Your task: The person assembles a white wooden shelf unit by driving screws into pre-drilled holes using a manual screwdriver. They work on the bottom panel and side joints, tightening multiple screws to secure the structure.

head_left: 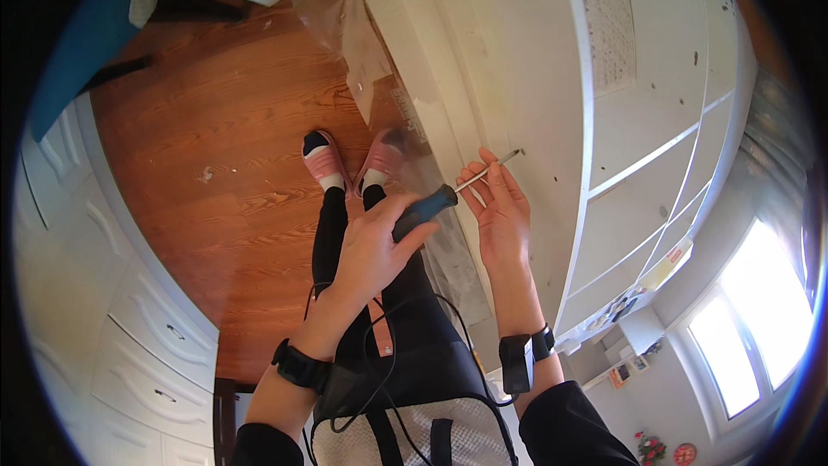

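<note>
My left hand [371,246] is wrapped round the dark blue handle of a screwdriver [426,210]. The metal shaft slants up to the right and passes through the fingers of my right hand [503,223], which are bent around it. Its tip ends at or close to a small dark spot in a white cabinet panel [539,78]; I cannot tell whether it is a screw or a hole, or whether the tip touches it. Both wrists wear black straps, the right one with a small black box.
White cabinet compartments [638,160] extend to the right, with a window [746,319] beyond. White drawers [142,345] line the left side. Clear plastic sheeting [448,263] lies along the cabinet base. My feet in pink slippers [323,160] stand on the wooden floor [233,207]. A black cable [366,362] loops over my lap.
</note>
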Demonstrator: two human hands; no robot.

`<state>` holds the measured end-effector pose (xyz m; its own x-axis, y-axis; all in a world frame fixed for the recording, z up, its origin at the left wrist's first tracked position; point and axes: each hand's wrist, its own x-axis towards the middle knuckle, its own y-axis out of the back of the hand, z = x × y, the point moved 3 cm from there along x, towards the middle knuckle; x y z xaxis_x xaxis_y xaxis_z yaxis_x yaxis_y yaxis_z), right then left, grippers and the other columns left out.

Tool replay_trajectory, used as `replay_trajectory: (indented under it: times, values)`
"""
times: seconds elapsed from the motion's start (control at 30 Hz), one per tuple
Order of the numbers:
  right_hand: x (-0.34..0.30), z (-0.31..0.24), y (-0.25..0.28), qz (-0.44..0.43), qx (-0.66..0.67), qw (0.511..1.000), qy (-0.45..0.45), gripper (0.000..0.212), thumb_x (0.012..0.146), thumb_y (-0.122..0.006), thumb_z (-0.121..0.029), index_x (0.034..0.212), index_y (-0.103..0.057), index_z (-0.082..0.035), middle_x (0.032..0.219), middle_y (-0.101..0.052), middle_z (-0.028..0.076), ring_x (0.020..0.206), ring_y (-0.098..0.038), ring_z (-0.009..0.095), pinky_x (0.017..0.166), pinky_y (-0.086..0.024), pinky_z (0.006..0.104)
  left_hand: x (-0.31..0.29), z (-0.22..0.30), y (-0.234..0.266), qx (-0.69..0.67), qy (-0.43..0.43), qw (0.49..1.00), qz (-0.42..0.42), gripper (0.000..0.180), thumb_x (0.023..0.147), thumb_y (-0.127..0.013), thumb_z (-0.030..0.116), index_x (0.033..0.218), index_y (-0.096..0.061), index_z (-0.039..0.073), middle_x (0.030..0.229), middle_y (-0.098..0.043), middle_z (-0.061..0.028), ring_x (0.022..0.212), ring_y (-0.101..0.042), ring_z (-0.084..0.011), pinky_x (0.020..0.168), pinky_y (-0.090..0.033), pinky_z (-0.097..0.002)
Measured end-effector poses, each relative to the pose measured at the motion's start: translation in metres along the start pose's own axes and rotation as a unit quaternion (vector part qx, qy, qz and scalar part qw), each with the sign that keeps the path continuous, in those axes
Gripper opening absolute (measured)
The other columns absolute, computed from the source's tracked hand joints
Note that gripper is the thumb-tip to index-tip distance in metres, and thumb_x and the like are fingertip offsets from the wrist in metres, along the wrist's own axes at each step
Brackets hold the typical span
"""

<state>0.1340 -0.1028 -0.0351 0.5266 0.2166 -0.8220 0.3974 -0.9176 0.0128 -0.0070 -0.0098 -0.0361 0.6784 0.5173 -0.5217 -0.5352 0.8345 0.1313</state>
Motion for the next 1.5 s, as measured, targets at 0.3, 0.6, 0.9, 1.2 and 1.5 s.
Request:
replay_trajectory:
  times: [0.3,0.6,0.9,1.2,1.5]
  values:
    - [-0.001,0.003,0.005,0.029,-0.011,0.999,0.029,0.034,0.095,-0.049,-0.023,0.12,-0.05,0.001,0.098,-0.06,0.007,0.096,-0.059,0.018,0.09,-0.048,0.035,0.001,-0.016,-0.005,-0.016,-0.029,0.999,0.016,0.035,0.073,-0.075,0.016,0.102,-0.06,0.003,0.082,-0.06,-0.0103,0.071,-0.055,-0.0254,0.064,-0.046,-0.0316]
    - [0.005,0.005,0.007,0.012,-0.005,1.0,0.022,0.034,0.095,-0.05,-0.022,0.119,-0.05,0.002,0.098,-0.06,0.007,0.095,-0.06,0.018,0.089,-0.049,0.0335,0.004,-0.021,-0.006,-0.03,-0.035,0.999,0.021,0.035,0.074,-0.075,0.016,0.103,-0.06,0.003,0.082,-0.061,-0.0109,0.07,-0.056,-0.0248,0.064,-0.046,-0.0303]
    - [0.004,0.006,0.01,-0.001,-0.011,0.999,0.034,0.034,0.095,-0.05,-0.022,0.119,-0.05,0.002,0.097,-0.06,0.007,0.094,-0.06,0.018,0.088,-0.05,0.0342,-0.001,-0.029,-0.016,-0.052,0.01,0.998,-0.014,0.037,0.078,-0.072,0.024,0.107,-0.059,0.003,0.089,-0.062,-0.0135,0.076,-0.062,-0.029,0.066,-0.048,-0.0324]
    - [0.006,0.007,0.013,0.002,-0.016,1.0,0.021,0.034,0.095,-0.05,-0.023,0.119,-0.05,0.002,0.098,-0.06,0.007,0.095,-0.06,0.018,0.09,-0.05,0.0358,0.002,-0.031,-0.016,-0.087,0.033,0.995,-0.026,0.034,0.077,-0.073,0.017,0.105,-0.059,0.001,0.083,-0.06,-0.0099,0.069,-0.055,-0.0194,0.064,-0.045,-0.0274]
    - [0.007,0.008,0.014,0.006,-0.017,1.0,0.013,0.034,0.095,-0.05,-0.022,0.118,-0.051,0.002,0.098,-0.06,0.008,0.095,-0.06,0.018,0.091,-0.049,0.0365,0.002,-0.033,-0.017,-0.084,0.021,0.996,-0.018,0.033,0.076,-0.073,0.013,0.104,-0.06,0.001,0.078,-0.058,-0.0089,0.067,-0.054,-0.0175,0.063,-0.044,-0.026]
